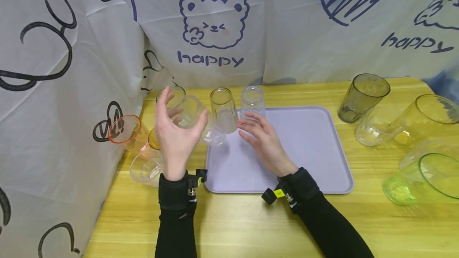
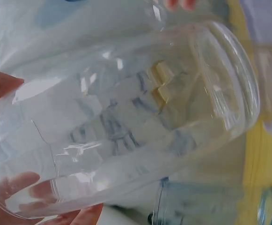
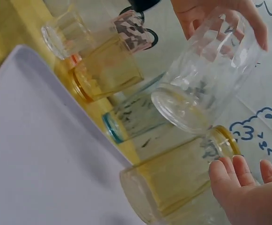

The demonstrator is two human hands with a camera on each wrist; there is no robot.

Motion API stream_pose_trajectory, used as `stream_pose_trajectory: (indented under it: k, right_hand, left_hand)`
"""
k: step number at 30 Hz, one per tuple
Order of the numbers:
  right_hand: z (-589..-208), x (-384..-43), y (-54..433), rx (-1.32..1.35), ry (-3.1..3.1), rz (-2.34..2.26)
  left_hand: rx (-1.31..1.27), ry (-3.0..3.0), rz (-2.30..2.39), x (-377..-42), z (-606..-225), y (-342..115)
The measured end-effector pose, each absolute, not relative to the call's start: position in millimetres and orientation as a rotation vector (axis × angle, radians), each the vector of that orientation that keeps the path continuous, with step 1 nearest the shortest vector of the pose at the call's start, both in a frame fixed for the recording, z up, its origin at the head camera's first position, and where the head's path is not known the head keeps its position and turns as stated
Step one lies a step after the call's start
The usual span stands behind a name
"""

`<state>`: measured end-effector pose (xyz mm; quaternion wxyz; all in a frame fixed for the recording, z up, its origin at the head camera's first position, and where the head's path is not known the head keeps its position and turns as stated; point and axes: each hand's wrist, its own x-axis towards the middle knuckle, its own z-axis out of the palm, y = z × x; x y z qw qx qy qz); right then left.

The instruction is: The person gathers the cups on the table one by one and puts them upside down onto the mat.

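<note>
The left hand [image 1: 178, 130] is gripping a clear tumbler [image 2: 126, 115], the right hand [image 1: 263, 140] hovering empty, fingers loose, near an upturned amber glass [image 1: 224, 112]; the tumbler's long axis is slanting down rightward, base toward the tray [image 1: 297, 154].

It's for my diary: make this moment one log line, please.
Left hand: holds clear cup, tilted; right hand: near upside-down yellow cup; tray: on table

The held tumbler [image 2: 126, 117] is seen as glossy, like glass or clear plastic. From the head view's centre, a matt plastic tray [image 1: 301, 146] is found at four o'clock, a wood-grained table [image 1: 229, 226] at six, a creased cloth backdrop [image 1: 287, 31] at twelve.
</note>
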<state>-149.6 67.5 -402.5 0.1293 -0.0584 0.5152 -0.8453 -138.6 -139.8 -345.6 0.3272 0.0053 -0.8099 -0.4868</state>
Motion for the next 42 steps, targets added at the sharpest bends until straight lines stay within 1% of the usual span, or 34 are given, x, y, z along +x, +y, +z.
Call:
stream_pose_trajectory:
  k: [10,16,27,34,38,42]
  right_hand:
    - [-393.4,-153.3,80.1,-0.175,1.476,-2.484]
    - [-386.9,-154.3,91.2,-0.187,1.489,-2.514]
    - [-387.2,-153.7,93.2,-0.257,1.411,-2.621]
    - [-386.6,-152.6,89.8,-0.350,1.178,-2.734]
    - [-386.7,-151.7,88.0,-0.325,1.058,-2.791]
    - [-386.2,-151.1,88.0,-0.313,0.969,-2.837]
  left_hand:
    - [-0.193,-2.018,-1.711,-140.5,-345.9,-126.4]
    - [-0.244,-1.878,-1.901,-144.7,-351.4,-110.0]
    - [-0.156,-1.714,-2.092,-150.0,-362.6,-83.5]
    - [-0.081,-1.740,-2.149,-151.4,-368.0,-67.5]
    - [-0.087,-1.752,-2.201,-150.8,-370.5,-58.5]
    - [-0.154,-1.838,-2.232,-149.6,-374.0,-49.8]
